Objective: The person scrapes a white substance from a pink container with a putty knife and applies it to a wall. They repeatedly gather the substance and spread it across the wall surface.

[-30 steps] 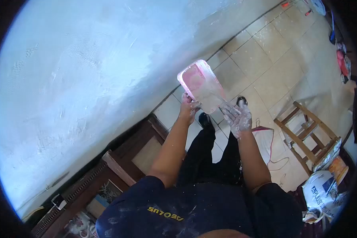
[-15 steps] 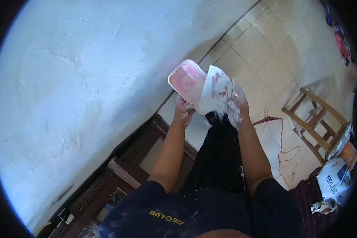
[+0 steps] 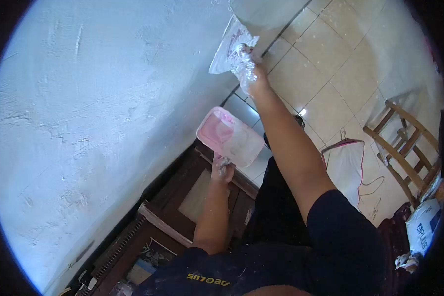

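My left hand (image 3: 223, 169) is closed on the lower edge of a pink rectangular tray (image 3: 241, 143), whose inside carries white and pink residue. Farther forward, my right hand (image 3: 251, 71), smeared with white paste, grips a thin white spreader sheet (image 3: 232, 45) with reddish marks. The spreader lies at or close to the pale blue wall (image 3: 108, 98); whether it touches is hard to tell. Rough patches and ridges show on the wall's surface.
A wooden stool (image 3: 404, 148) lies on the tiled floor (image 3: 330, 74) at the right. Near it are a white cloth with a red edge (image 3: 345, 165) and a printed bag (image 3: 422, 229). Dark wooden furniture (image 3: 167, 217) stands against the wall at lower left.
My right hand has moved the spreader away from the tray, forward and left to the wall. The tray in my left hand sits slightly lower in view.
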`<move>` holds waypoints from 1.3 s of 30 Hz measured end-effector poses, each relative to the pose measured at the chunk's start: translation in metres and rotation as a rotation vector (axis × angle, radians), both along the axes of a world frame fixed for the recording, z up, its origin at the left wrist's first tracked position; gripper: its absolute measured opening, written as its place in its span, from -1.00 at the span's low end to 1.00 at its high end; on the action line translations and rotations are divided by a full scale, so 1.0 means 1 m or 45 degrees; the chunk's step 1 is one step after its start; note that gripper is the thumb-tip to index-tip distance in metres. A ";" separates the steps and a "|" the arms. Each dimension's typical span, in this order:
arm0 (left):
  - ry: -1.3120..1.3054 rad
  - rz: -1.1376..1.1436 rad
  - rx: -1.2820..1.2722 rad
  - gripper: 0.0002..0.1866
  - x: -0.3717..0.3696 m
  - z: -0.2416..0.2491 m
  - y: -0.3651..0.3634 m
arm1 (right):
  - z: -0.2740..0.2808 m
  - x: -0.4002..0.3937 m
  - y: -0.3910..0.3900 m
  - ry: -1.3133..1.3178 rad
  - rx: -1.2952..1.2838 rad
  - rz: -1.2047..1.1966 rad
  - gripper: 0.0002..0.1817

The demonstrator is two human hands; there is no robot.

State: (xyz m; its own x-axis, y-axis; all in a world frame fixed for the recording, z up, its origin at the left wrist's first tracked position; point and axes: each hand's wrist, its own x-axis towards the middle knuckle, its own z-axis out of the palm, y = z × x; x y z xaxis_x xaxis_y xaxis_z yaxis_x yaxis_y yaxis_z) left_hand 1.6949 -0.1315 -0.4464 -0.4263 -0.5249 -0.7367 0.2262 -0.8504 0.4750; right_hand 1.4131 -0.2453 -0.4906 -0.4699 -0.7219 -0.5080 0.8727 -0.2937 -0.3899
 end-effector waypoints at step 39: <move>0.018 -0.214 -0.075 -0.15 0.010 0.031 0.010 | 0.025 -0.028 0.040 -0.183 -0.502 -0.250 -0.48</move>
